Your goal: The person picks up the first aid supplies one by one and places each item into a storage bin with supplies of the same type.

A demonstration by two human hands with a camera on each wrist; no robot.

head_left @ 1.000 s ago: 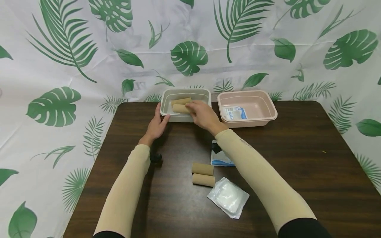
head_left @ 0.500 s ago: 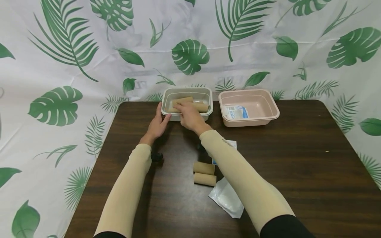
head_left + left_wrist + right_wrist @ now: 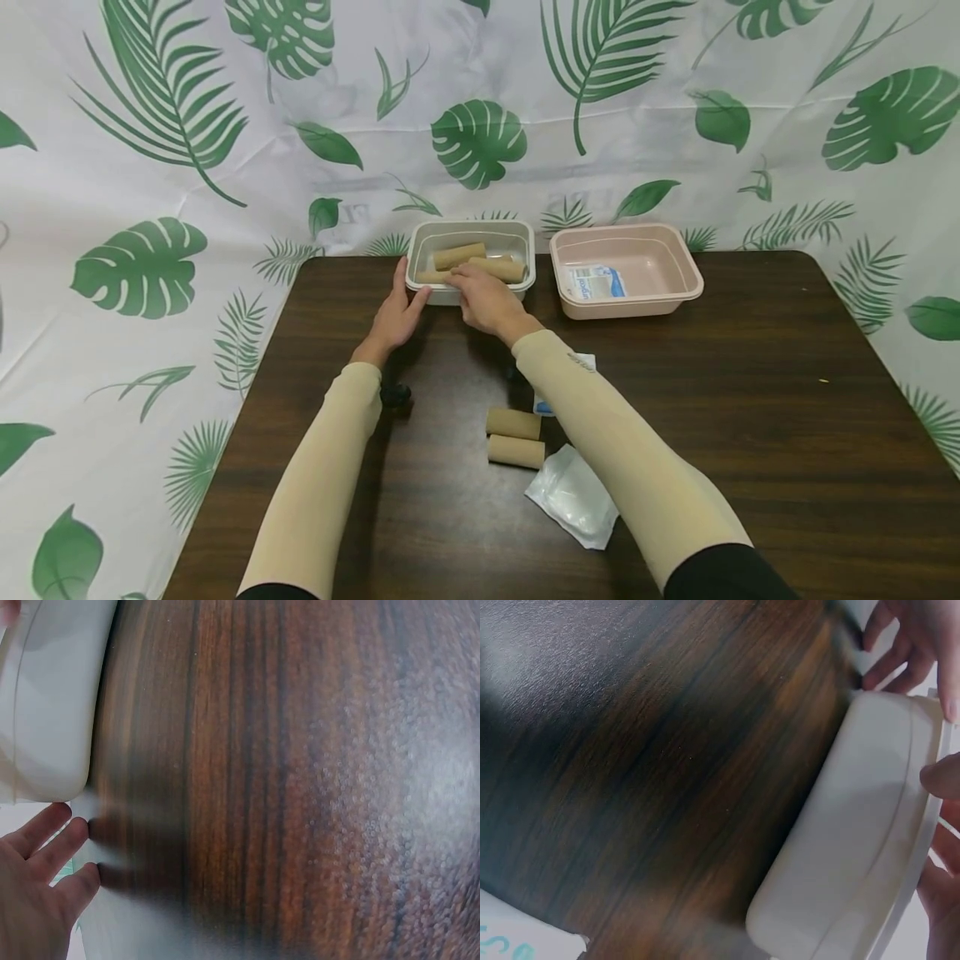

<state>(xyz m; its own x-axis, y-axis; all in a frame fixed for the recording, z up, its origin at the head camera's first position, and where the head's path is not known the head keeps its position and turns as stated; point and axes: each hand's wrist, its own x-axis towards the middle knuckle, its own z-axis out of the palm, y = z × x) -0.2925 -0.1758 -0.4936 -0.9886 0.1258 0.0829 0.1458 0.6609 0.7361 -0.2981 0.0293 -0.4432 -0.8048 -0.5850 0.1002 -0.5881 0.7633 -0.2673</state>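
My left hand (image 3: 395,315) lies at the left front corner of a grey-white plastic basin (image 3: 471,297), fingers along its side and thumb at the front rim. Inside are three brown cardboard tubes: one tube (image 3: 460,255) toward the back, another tube (image 3: 498,268) on the right, and a third tube (image 3: 431,276) at the front left. Over the front rim reaches my right hand (image 3: 486,298), its fingertips at the right end of the front-left tube. In the right wrist view the thumb (image 3: 940,777) overlaps the rim; whether the fingers pinch that tube I cannot tell.
A pink basin (image 3: 622,308) stands to the right with a blue-and-white packet (image 3: 596,282) inside. Two cardboard tubes (image 3: 516,452) lie side by side on the dark wooden table (image 3: 442,500). Near them are a clear-white packet (image 3: 573,496) and another packet (image 3: 543,405), partly under my right forearm.
My right hand has moved left from the tube it held, which now lies at the basin's right, and reached the front-left tube. Lately it shifted slightly right. The left hand stays put.
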